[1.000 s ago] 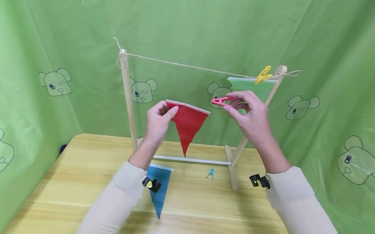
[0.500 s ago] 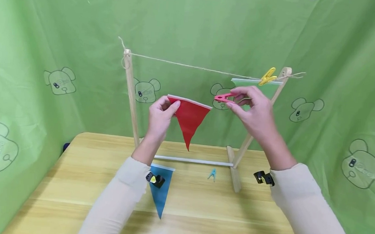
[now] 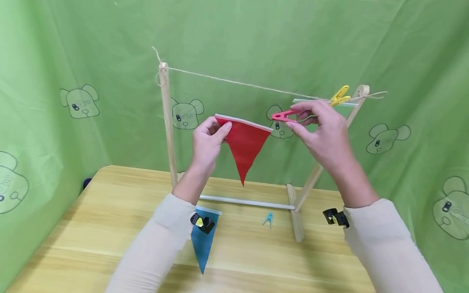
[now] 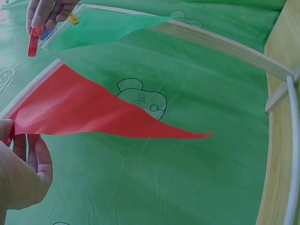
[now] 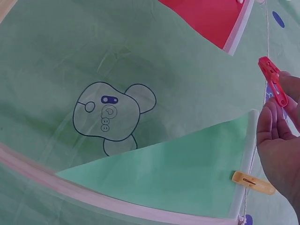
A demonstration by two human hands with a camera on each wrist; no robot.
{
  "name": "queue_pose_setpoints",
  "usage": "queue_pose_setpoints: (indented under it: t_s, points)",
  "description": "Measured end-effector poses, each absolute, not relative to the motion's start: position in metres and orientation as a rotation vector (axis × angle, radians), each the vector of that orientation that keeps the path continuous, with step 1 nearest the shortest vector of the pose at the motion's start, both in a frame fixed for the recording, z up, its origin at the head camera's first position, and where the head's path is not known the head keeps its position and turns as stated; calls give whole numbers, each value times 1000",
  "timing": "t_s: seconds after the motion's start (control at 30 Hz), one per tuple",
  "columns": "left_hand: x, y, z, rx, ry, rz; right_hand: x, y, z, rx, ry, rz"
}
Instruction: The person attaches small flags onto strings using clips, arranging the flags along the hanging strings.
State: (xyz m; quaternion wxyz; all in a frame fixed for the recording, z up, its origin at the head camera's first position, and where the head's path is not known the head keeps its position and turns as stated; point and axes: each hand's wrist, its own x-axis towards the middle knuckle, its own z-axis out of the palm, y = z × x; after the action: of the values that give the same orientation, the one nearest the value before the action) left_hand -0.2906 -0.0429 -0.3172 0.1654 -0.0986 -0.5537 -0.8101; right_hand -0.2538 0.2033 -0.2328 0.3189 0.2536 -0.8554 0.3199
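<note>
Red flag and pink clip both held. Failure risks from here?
1. The left grip holds the red flag by one end; the far end may swing.
2. The string has no mid-span support; it may sag under the pink clip.
3. One yellow clip holds the green flag; a bump from the right grip may skew it.

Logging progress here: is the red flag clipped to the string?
No, the left hand holds the red flag apart from the string, and the right hand pinches the red clip clear of that flag.
</note>
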Motion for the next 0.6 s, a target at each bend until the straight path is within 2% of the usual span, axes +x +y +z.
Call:
queue_pose_setpoints:
  t_s: [0.6]
  points:
    - [-294,-27,-298,-272,-1501,-2389,-251,200,-200,704,-2180,645]
